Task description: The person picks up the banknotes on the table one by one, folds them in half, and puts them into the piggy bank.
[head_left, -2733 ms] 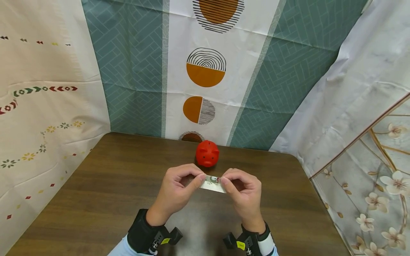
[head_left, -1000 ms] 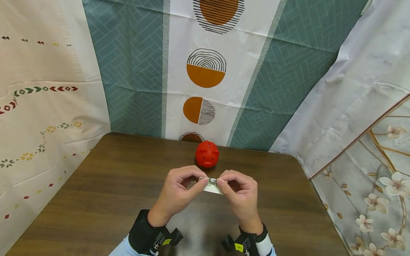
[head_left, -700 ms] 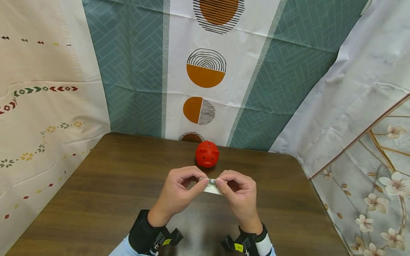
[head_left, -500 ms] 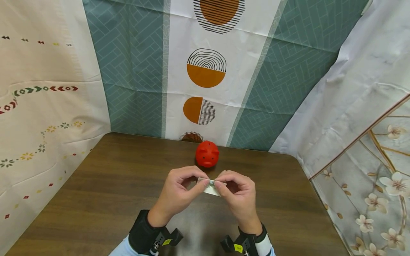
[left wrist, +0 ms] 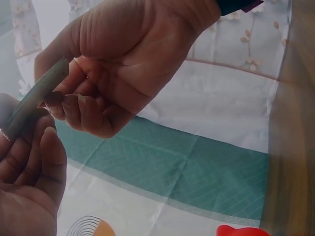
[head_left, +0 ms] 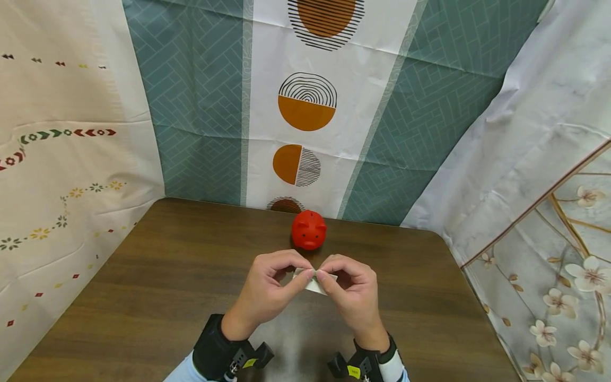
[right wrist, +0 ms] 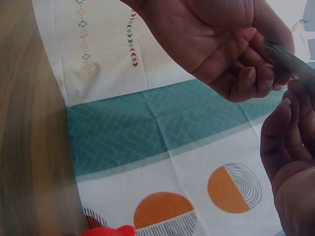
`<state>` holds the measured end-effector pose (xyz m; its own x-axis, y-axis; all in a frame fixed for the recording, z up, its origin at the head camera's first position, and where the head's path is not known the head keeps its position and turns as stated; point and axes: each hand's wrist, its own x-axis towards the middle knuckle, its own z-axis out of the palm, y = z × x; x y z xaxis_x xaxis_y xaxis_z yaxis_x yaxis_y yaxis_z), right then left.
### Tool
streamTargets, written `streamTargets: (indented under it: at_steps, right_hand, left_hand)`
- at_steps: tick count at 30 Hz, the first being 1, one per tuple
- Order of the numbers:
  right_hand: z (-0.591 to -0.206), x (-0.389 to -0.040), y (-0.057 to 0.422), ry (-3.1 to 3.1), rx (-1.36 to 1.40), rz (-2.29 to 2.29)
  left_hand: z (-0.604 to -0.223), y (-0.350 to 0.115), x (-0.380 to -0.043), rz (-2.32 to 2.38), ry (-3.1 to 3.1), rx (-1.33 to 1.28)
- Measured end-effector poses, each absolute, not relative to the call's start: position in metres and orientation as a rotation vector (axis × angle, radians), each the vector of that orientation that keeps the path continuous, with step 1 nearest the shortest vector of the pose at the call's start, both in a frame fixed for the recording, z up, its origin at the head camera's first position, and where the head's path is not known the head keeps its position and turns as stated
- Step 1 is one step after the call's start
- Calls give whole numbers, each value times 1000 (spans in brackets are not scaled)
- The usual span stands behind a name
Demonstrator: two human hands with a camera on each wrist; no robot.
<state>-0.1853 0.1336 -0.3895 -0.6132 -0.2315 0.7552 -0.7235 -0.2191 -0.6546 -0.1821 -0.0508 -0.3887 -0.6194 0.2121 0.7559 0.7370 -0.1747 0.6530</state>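
In the head view, my left hand [head_left: 269,289] and right hand [head_left: 352,293] meet at the middle of the picture, thumbs and index fingertips nearly touching. Between them they pinch a folded banknote [head_left: 315,287], its pale lower part showing below the thumbs and its upper edge hidden by fingers. The left wrist view has the note [left wrist: 39,96] edge-on as a thick greenish strip, held at each end. From the right wrist, that folded note [right wrist: 295,66] runs from fingertips to fingertips. Just beyond the hands stands a red piggy bank [head_left: 309,230], facing me.
The brown wooden table [head_left: 167,276] lies under both hands. Behind it hangs a teal and white cloth [head_left: 205,132] with orange circles. Cream cloth [head_left: 86,175] borders the left side, and a white floral cloth [head_left: 539,276] the right. Both wrists wear black camera straps [head_left: 210,345].
My fingertips have drawn together along the banknote, so its printed middle has narrowed and is now covered. The right hand has shifted slightly left; the piggy bank has stayed put.
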Motion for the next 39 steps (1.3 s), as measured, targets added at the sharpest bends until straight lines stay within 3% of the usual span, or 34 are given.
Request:
streamTargets:
  at_steps: [39]
  right_hand:
    - [-385, -183, 141, -1739, 947, 1843]
  left_hand:
    - [-388, -52, -182, -1973, -1673, -969]
